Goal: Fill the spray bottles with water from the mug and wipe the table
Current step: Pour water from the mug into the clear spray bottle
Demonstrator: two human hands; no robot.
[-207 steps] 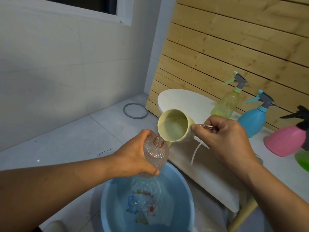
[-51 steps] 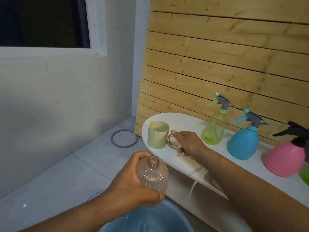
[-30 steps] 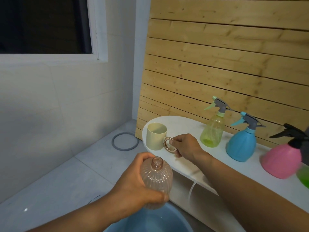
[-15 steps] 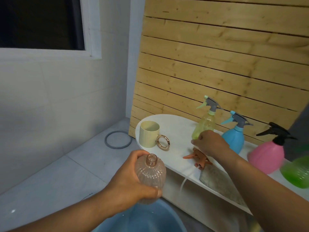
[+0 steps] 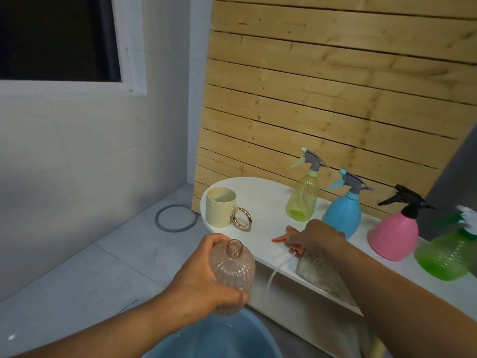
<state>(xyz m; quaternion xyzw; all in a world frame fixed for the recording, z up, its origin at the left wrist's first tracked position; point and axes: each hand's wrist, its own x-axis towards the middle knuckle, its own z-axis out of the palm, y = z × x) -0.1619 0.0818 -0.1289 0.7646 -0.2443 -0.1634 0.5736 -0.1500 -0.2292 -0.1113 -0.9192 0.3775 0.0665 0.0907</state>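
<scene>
Fingers [image 5: 293, 237] on spray head [image 5: 281, 236]; cloth [image 5: 322, 277] beside, mug [image 5: 220, 210] apart.

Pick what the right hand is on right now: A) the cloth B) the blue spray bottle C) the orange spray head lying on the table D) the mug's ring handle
C: the right hand grasps the orange spray head on the table; the mug stands untouched.

A ribbed, clear-pink bottle [image 5: 231, 275] stands uncapped, low centre, above a blue basin [image 5: 219, 339]. A cream mug [image 5: 221, 210] sits upright on the white counter [image 5: 265, 200], centre frame; its orange spray head [image 5: 289, 237] lies right of it.
</scene>
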